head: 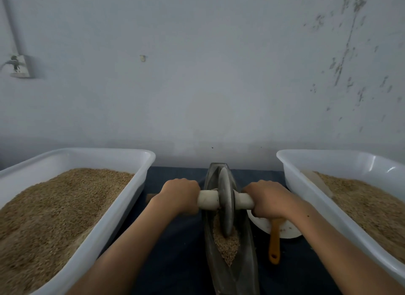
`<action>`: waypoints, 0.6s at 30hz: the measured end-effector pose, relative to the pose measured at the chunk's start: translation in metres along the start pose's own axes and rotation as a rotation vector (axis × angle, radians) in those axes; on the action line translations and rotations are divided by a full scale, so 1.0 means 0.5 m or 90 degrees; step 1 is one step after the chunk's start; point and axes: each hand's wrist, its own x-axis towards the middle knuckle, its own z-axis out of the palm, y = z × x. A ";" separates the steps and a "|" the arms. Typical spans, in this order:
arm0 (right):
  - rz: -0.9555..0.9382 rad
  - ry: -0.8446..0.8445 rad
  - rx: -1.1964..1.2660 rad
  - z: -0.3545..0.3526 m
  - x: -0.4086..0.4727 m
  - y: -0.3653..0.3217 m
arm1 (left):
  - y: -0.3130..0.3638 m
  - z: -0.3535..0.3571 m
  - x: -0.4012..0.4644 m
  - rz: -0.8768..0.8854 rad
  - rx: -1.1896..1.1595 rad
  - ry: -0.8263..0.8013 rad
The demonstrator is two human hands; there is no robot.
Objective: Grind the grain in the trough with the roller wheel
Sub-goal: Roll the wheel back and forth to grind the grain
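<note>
Both hands held the roller wheel [226, 201] upright in the narrow trough [245, 261] at the centre of the dark worktop [175, 240]. The left hand [179, 196] kept a closed grip on the left end of the pale axle handle [208, 199], the right hand [268, 199] on the right end. Grain [226, 244] lay in the trough's near half, just before the wheel. White tubs [122, 198] of grain flanked the trough closely, their rims near both forearms. A white plate [285, 231] with an orange-handled tool [275, 242] sat right of the trough.
</note>
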 end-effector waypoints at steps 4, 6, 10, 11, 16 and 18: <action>-0.006 0.018 -0.005 0.002 0.001 -0.001 | -0.002 0.006 0.003 -0.004 -0.002 0.021; 0.008 0.059 0.001 0.007 0.005 0.000 | 0.000 0.011 0.008 0.001 0.021 0.096; 0.043 0.192 -0.030 0.027 0.012 -0.006 | 0.001 0.023 0.011 0.009 0.008 0.221; 0.049 0.221 -0.042 0.033 0.013 -0.007 | 0.000 0.026 0.011 0.009 0.006 0.235; 0.036 0.154 -0.030 0.023 0.012 -0.003 | -0.004 0.020 0.013 0.016 0.011 0.175; 0.020 0.066 -0.016 0.010 0.007 0.001 | -0.007 0.011 0.012 0.022 0.015 0.100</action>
